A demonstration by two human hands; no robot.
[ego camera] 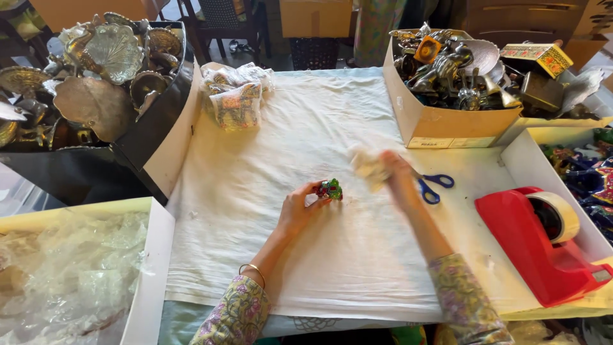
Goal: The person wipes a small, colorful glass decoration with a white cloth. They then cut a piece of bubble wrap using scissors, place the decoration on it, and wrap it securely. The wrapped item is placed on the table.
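Bright, even daylight, soft and diffuse; white cloth [306, 191] on the table reads clean, no blown glare. Shadows faint, just small soft ones under the left hand [299, 209] and scissors [434, 186]. Right hand [393, 174] and the wad it holds motion-blurred. Metal pieces in the box [447, 124] catch small highlights. Wide-angle bending at edges; corners slightly soft.

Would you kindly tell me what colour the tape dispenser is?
The tape dispenser is red, seen in the head view.
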